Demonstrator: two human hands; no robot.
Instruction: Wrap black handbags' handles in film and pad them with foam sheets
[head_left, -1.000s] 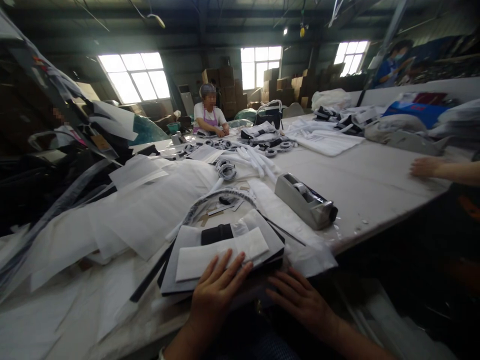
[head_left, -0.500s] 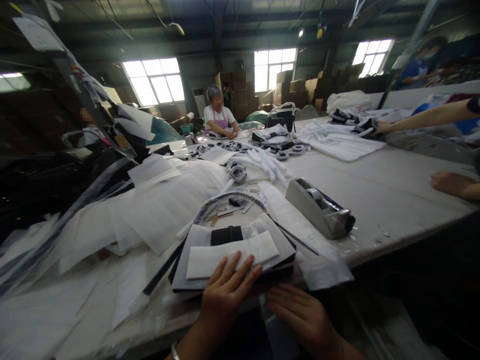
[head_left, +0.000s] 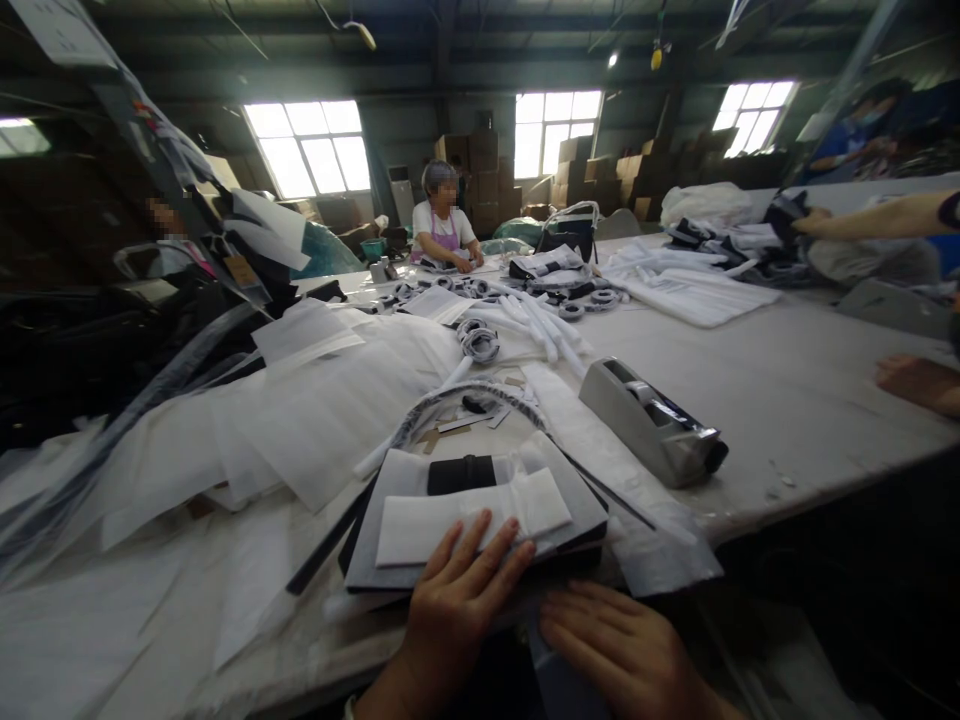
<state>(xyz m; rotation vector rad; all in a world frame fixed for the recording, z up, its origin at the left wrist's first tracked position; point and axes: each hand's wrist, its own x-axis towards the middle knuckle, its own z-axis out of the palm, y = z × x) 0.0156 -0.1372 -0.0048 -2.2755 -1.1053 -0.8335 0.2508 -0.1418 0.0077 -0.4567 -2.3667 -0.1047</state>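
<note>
My left hand lies flat with fingers spread on the near edge of a dark flat bag panel, its fingertips on a white foam strip laid across it. A black strap piece sits at the panel's far side. Just to the right, my right hand rests palm down at the table's front edge, fingers stretched out over a clear plastic sheet. Neither hand grips anything.
A grey tape dispenser stands right of the panel. White foam sheets pile up on the left, with wrapped handles and rolls farther back. A seated person works at the far end; another person's arm and hand are at right.
My hands have stayed on the panel, the right one sliding slightly nearer. At right, the other person's arm reached out over the far pile and lifted a dark item. The view shifted a little.
</note>
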